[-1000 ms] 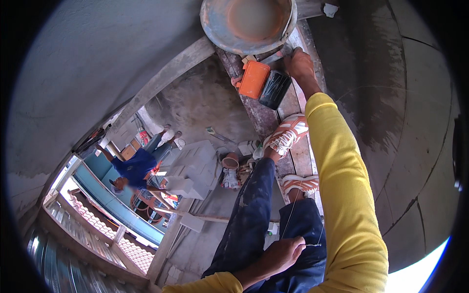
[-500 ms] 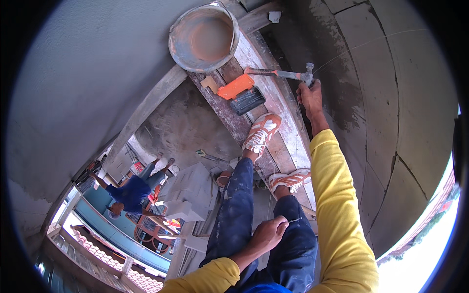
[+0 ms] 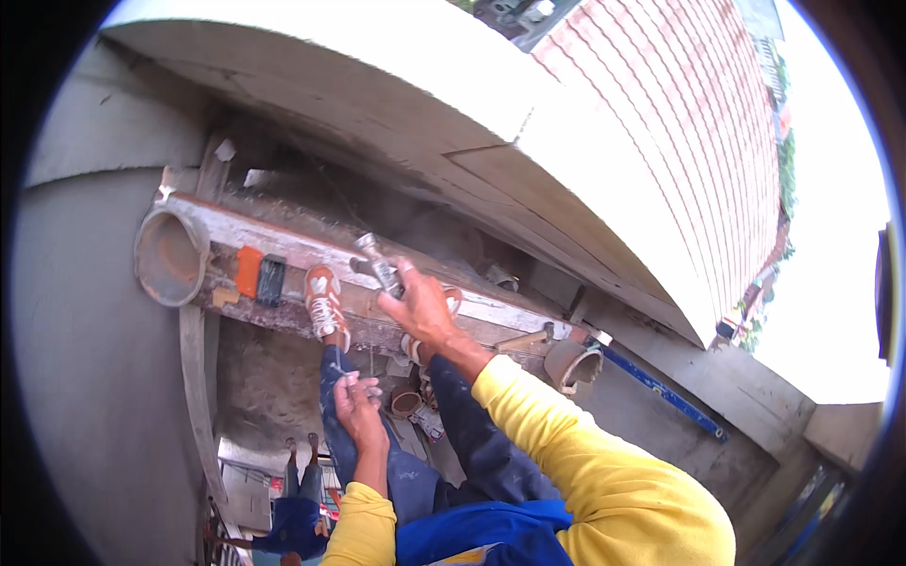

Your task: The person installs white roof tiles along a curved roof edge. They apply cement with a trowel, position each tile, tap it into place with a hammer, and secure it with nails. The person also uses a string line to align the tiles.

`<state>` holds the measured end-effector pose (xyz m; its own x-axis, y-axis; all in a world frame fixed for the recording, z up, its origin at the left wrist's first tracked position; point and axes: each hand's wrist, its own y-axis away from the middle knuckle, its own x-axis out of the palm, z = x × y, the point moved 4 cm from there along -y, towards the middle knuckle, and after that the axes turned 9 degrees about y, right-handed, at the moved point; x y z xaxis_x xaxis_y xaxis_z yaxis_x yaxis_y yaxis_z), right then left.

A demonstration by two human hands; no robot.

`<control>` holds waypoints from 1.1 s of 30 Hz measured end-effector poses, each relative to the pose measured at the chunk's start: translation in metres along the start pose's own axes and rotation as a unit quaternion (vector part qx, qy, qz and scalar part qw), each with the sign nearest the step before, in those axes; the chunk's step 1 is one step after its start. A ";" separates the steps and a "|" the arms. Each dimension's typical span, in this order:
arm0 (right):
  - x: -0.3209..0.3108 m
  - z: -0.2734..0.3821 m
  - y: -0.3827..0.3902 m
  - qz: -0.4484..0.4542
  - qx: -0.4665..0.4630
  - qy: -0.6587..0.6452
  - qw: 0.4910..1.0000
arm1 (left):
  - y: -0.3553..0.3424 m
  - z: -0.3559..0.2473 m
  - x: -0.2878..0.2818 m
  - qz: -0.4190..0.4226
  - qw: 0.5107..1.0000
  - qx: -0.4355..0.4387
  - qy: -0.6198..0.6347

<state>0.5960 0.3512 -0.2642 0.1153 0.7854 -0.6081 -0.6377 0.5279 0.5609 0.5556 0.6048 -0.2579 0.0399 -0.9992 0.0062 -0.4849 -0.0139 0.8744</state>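
My right hand [image 3: 420, 307] is closed around a hammer [image 3: 382, 269], its metal head raised over the plank platform [image 3: 510, 316]. Below it, near my leg, my left hand [image 3: 361, 410] has curled fingers on a thin metal piece [image 3: 340, 370], too small to name exactly. Both my feet are on the planks, in orange-and-white shoes [image 3: 324, 302]. An orange plastic item [image 3: 248, 271] and a dark tray [image 3: 271, 281] lie beside a bucket of murky liquid [image 3: 172, 255] at the platform's left part.
A concrete ledge [image 3: 604, 217] runs above the planks, with a tiled roof [image 3: 661, 113] beyond. At right are another bucket [image 3: 574, 363], a tool [image 3: 524, 338] and a blue level [image 3: 665, 396]. A co-worker [image 3: 297, 519] in blue is below. A wall [image 3: 94, 358] rises at left.
My view has swung toward the ledge and open roof. The hammer, lifted from beside the orange item, is now raised in my right hand. My left hand still pinches the thin piece.
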 end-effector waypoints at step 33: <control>-0.173 -0.050 0.318 -0.416 0.226 -0.427 0.770 | 0.260 -0.012 0.251 0.507 0.722 0.220 -0.417</control>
<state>0.3352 0.3676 -0.0086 0.9232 -0.0611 -0.3795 0.2355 0.8701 0.4330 0.4505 0.3509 -0.0234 -0.9806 -0.1784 0.0808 -0.1342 0.9126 0.3863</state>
